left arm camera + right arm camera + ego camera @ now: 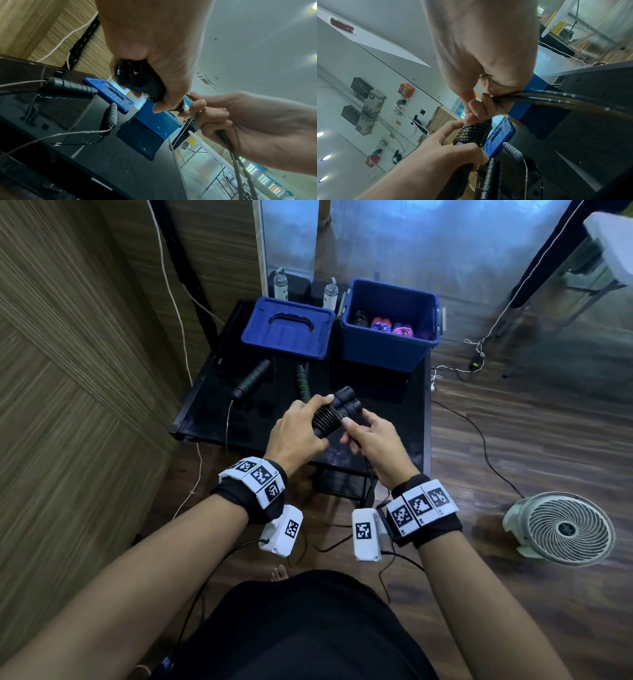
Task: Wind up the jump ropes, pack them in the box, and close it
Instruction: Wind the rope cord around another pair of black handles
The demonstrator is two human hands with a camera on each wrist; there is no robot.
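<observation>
both hands (337, 428) grip ribbed black handles (337, 410) coiled in glossy cord (556, 99)

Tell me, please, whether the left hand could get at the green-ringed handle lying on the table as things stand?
Probably not right away: the left hand grips the paired handles being wound. The green-ringed handle lies uncovered on the table just beyond it, so the path itself looks free.

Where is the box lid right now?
In the head view the blue lid lies flat on the black table, at its far left, just left of the open blue box.
</observation>
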